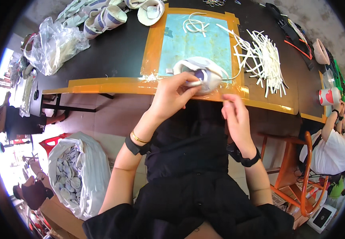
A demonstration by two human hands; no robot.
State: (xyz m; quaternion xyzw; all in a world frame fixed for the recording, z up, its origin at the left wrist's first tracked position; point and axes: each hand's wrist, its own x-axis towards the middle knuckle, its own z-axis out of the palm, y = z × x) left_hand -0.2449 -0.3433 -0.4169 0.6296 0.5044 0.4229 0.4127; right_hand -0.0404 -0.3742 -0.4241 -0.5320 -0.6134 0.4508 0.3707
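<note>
At the table's front edge, my left hand (174,93) grips a small white and grey shoe upper (210,75), thumb and fingers closed on its near edge. Part of the shoe is blurred by motion, and its purple inside shows. From its right side a white lace (233,75) runs up over the mat toward the lace pile. To the right of the shoe, a little apart from it, is my right hand (237,115). Its thumb and fingers are pinched together; a small blur at the tips hides what they hold, if anything.
Under the shoe lies a pale blue mat (196,44) edged with brown tape. White laces (266,59) are heaped at right. Several shoe uppers (108,20) and a clear plastic bag (57,47) lie at left. A filled sack (96,175) and an orange chair (300,171) flank me.
</note>
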